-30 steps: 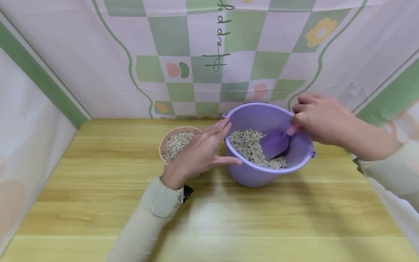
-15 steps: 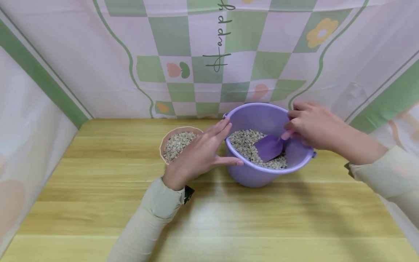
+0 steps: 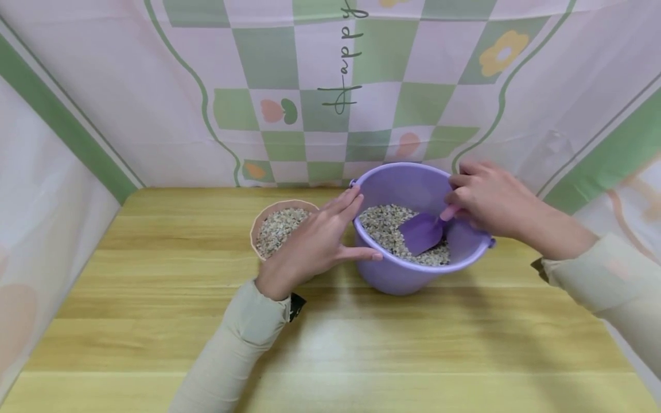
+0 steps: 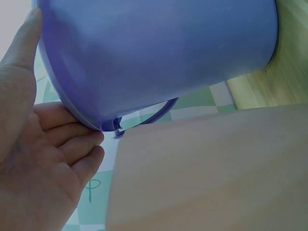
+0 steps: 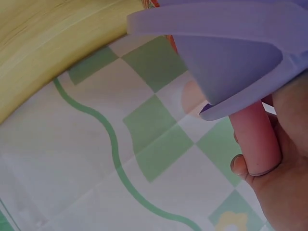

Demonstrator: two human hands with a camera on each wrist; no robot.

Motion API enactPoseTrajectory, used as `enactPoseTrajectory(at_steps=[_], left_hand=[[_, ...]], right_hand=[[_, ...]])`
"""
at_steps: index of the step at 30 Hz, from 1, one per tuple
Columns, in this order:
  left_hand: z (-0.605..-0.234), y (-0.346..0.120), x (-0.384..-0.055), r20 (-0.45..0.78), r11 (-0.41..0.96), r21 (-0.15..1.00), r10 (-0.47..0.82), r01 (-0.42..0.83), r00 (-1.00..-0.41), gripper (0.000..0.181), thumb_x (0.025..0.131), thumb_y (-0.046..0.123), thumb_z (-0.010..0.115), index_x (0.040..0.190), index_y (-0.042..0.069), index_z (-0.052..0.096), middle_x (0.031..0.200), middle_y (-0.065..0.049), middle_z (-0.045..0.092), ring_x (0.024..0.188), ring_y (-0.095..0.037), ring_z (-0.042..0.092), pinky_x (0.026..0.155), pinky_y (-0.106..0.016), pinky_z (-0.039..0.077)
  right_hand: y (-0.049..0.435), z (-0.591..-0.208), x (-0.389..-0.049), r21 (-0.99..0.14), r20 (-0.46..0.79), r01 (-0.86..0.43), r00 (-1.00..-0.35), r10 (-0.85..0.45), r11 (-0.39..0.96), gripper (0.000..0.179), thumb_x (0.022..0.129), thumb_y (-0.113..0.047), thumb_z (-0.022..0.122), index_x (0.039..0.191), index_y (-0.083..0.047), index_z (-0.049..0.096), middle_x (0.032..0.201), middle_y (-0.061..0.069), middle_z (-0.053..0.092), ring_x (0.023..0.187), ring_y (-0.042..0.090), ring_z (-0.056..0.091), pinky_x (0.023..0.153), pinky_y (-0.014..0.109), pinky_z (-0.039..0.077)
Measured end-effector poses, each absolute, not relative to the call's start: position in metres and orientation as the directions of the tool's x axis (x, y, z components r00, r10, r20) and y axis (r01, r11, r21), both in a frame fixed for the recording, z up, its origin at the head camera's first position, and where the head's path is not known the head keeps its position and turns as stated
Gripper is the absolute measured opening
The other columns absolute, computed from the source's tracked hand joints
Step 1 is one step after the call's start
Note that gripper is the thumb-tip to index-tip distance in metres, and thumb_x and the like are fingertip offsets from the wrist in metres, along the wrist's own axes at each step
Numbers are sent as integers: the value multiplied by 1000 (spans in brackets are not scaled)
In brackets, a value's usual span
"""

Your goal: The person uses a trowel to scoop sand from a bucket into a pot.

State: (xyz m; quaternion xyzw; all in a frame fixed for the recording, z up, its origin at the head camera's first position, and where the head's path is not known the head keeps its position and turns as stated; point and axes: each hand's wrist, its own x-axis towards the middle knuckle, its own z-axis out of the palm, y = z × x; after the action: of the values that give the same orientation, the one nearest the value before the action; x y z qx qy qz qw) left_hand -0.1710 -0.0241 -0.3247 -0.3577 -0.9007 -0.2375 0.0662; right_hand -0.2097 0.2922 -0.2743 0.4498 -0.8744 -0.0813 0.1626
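Observation:
My right hand (image 3: pixel 498 201) grips the pink handle (image 5: pixel 257 137) of a small toy shovel (image 3: pixel 422 234). The shovel's purple blade slants down into the pale, speckled grit (image 3: pixel 383 226) inside a purple bucket (image 3: pixel 395 281). My left hand (image 3: pixel 312 244) lies against the bucket's left rim, its fingers extended and its thumb spread along the front edge. In the left wrist view, the fingertips touch the bucket (image 4: pixel 159 53) at the rim beside the handle joint. Under my left hand stands a peach bowl (image 3: pixel 253 235) of similar grit, partly hidden by that hand.
Bucket and bowl stand side by side towards the back of a wooden table (image 3: pixel 330 350). Close behind them hangs a checkered green-and-white cloth (image 3: pixel 325 109). Pale cloth with green bands also flanks both sides of the table.
My right hand has moved left and slightly down, sliding the shovel blade leftward in the grit. The left hand and the bucket have stayed in place.

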Motion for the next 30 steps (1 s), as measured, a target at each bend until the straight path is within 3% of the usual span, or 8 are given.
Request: enactPoseTrajectory(at_steps=[13, 18, 24, 30], left_hand=[[-324, -23, -170, 278, 630, 394, 612, 669, -740, 106, 79, 69, 66, 155, 3, 31, 165, -11, 15, 148, -26, 25, 115, -43, 30], [-324, -21, -171, 277, 624, 399, 617, 672, -737, 106, 80, 70, 64, 155, 4, 30, 165, -9, 14, 148, -25, 24, 116, -42, 27], [-323, -21, -170, 283, 633, 387, 611, 671, -739, 106, 79, 68, 67, 155, 4, 31, 165, -10, 15, 148, -24, 25, 116, -41, 29], [-323, -21, -169, 273, 632, 399, 609, 664, -744, 105, 80, 66, 69, 155, 5, 30, 165, -10, 15, 149, -23, 23, 116, -41, 28]], right_hand=[[285, -281, -211, 202, 228, -787, -541, -809, 583, 21, 68, -25, 90, 63, -21, 69, 66, -8, 46, 68, 18, 40, 53, 32, 38], [280, -283, -213, 185, 204, -785, -557, -805, 591, 24, 68, -20, 90, 62, -19, 67, 68, -4, 51, 73, 22, 45, 58, 38, 44], [281, -284, -215, 159, 220, -791, -556, -802, 591, 24, 67, -20, 91, 60, -21, 68, 67, -8, 49, 70, 18, 42, 56, 33, 41], [279, -282, -212, 144, 162, -770, -601, -782, 622, 16, 70, -19, 90, 67, -20, 74, 69, -7, 51, 71, 17, 47, 56, 32, 47]])
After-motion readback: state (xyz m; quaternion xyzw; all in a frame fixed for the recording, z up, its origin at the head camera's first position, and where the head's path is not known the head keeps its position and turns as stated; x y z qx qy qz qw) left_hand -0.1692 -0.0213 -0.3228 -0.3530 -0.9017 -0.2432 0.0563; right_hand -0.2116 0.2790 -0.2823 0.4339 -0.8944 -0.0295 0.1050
